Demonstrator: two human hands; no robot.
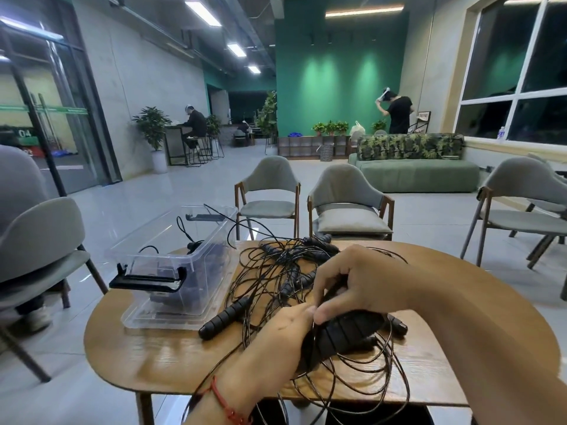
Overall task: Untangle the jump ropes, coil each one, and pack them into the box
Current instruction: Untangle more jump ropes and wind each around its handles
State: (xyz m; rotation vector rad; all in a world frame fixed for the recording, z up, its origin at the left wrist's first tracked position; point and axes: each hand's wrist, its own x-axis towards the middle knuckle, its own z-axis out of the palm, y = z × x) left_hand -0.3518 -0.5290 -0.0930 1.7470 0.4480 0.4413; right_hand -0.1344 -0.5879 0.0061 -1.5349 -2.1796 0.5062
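— Where do the grips sit?
— Close together over the near middle of the counter (147,360). The left grip (276,335) is wrapped round a bundle of handles (346,329). The right grip (362,283) is just behind and above it, thumb on the bundle.
— And the box?
— The box (211,256) stands on the counter well left of both grips, with rope parts in it.
— The rest?
— The tangle (273,265) lies just behind the grips. A loose handle (225,317) lies left of the left grip, in front of the box. Loops (377,375) spread right of the grips and over the near edge. Two chairs (270,191) stand beyond the counter.
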